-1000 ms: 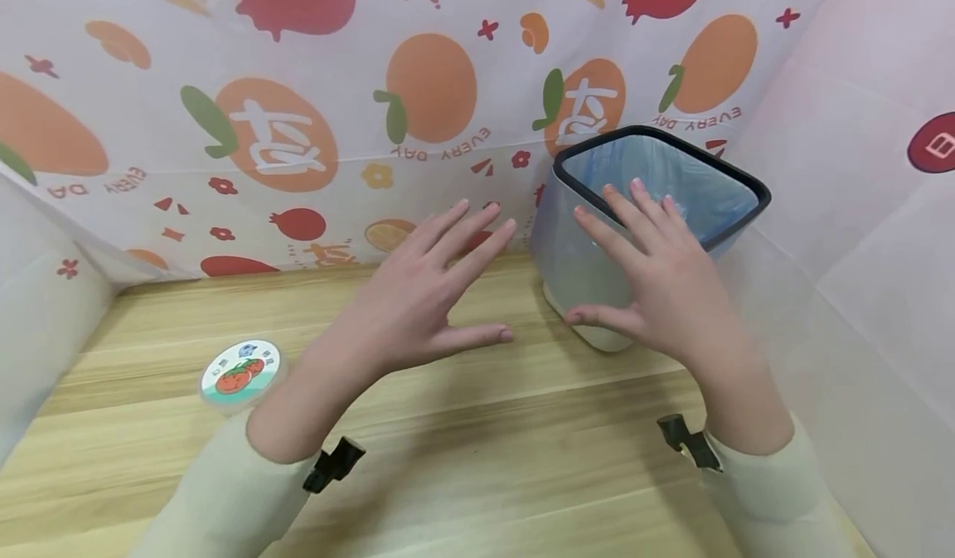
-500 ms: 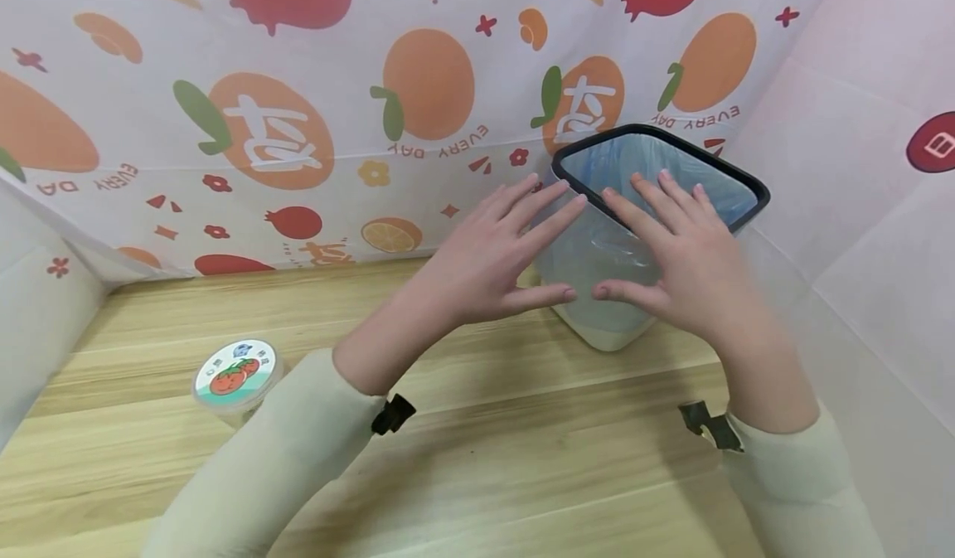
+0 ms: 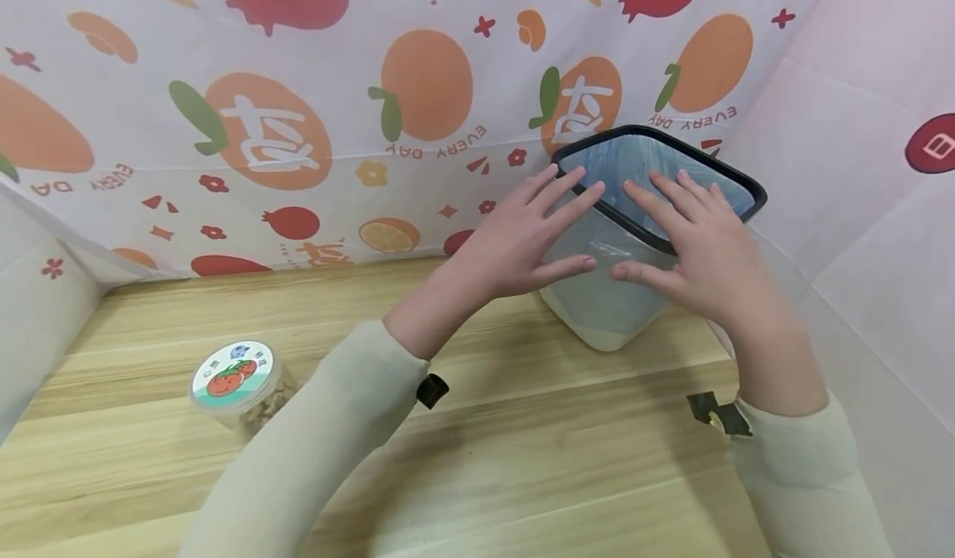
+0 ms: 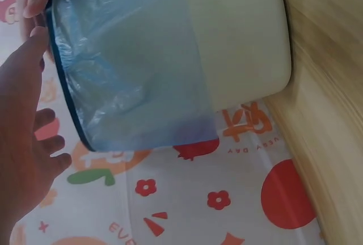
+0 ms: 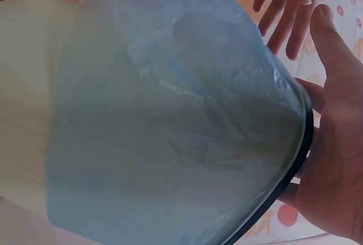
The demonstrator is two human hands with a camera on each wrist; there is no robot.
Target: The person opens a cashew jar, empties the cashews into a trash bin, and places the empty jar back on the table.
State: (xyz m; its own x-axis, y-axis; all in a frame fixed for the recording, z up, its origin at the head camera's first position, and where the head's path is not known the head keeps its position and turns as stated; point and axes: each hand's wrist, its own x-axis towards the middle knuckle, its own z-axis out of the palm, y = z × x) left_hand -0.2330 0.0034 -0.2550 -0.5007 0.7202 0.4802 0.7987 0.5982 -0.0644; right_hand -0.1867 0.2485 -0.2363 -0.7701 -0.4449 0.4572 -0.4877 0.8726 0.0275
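Note:
A pale bin (image 3: 604,317) stands upright at the right, lined with a thin blue plastic bag (image 4: 125,69) folded down over its outside. A black rim ring (image 3: 690,148) runs around its mouth. My left hand (image 3: 515,239) hovers at the bin's near left side, fingers spread, fingertips by the rim. My right hand (image 3: 705,251) is over the near right side, its fingers reaching across the rim above the opening. Both thumbs point towards each other, apart. Neither hand grips anything; whether any fingertip touches the rim I cannot tell.
On the wooden table (image 3: 507,467) at the left stands a clear jar (image 3: 246,400) with a tomato-printed lid and light brown pieces inside. My left sleeve passes close to it. A fruit-printed cloth (image 3: 298,168) hangs behind, and a white side wall (image 3: 880,235) is near the bin.
My left hand has moved right and slightly up, from beside the bin to its rim. The right hand has shifted a little to the right. The bin stays in place.

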